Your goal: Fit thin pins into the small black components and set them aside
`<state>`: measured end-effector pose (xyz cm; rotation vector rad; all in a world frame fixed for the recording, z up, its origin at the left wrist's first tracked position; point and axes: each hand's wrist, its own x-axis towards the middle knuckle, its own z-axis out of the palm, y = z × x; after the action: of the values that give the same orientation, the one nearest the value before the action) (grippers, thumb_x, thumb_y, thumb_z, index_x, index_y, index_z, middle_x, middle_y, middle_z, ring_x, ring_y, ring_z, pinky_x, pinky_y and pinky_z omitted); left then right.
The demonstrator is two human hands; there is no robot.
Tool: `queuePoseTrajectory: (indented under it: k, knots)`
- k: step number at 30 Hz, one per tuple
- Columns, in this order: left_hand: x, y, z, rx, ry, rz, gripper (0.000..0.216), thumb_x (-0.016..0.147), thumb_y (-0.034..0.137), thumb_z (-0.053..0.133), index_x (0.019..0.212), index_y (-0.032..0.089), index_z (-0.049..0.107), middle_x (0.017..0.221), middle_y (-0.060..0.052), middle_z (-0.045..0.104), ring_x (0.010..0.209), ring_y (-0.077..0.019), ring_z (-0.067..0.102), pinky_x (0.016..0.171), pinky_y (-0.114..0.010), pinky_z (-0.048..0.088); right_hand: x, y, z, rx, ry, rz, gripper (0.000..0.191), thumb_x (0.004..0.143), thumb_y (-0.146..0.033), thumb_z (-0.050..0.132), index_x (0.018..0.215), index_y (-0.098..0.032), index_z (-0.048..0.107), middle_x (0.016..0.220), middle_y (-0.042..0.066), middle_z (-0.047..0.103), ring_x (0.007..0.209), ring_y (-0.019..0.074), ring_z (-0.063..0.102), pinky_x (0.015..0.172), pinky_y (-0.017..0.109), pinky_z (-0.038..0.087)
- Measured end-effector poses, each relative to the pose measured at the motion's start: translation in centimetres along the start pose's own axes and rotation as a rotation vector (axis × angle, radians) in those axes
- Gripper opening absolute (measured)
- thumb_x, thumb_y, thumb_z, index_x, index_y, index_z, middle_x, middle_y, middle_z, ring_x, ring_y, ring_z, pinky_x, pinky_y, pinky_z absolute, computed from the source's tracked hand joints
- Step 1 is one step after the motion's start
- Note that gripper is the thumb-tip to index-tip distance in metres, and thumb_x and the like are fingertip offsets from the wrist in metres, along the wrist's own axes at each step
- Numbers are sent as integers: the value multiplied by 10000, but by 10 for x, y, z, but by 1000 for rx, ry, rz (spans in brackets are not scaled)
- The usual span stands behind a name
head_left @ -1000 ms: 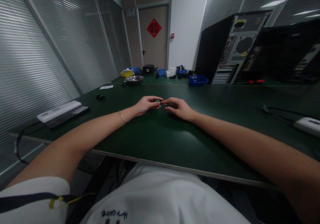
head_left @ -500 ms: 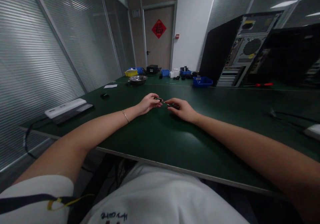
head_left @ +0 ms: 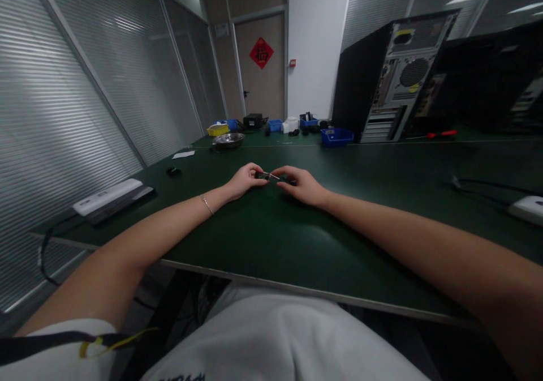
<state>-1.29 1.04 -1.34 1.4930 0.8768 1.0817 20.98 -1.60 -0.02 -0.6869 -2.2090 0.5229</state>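
Over the green table, my left hand (head_left: 242,182) pinches a small dark part (head_left: 262,175) between thumb and fingers. It is too small to tell its exact kind. Facing it, my right hand (head_left: 304,186) is closed around the dark handle of a screwdriver (head_left: 275,176). The thin metal shaft points left toward the dark part. Whether the tip touches it, I cannot tell. Most of the handle is hidden by my right fingers.
Across the green table (head_left: 271,239) stand a metal bowl (head_left: 229,140), a blue bin (head_left: 337,137) and a yellow bin (head_left: 218,129). A black computer case (head_left: 360,81) rises at the back right. A white power strip (head_left: 108,196) lies left, near a small black object (head_left: 173,171).
The whole view has shifted slightly. The dark part in my left hand now lies flatter, and more of the screwdriver's shaft shows between the hands. Both hands keep their hold.
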Motion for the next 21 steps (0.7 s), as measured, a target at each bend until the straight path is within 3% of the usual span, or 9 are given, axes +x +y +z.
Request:
queuePoseTrajectory:
  k: [6,12,21]
  knots:
    - [-3,3,3,142,-66,43,403,613,119,777,933,118,532,896,-44,630,818,-129,615,800,-307,476,-2,-4,-1,92,-55,10,344,834,-210,540,1175,-207,584,1122,60,632,925,179,611,837,347,482]
    - [-4,5,5,130,-110,84,427,666,129,744,1035,126,530,998,-78,622,912,-158,608,815,-308,470,-2,-2,0,91,-71,56,352,837,-217,533,1187,-216,568,1118,55,631,788,147,621,731,309,506]
    - [-3,2,4,145,-61,38,405,683,236,743,1013,116,541,851,-39,613,695,-105,560,618,-225,426,-4,-2,0,115,-72,62,363,839,-219,529,1201,-201,549,1118,62,621,750,131,603,675,280,504]
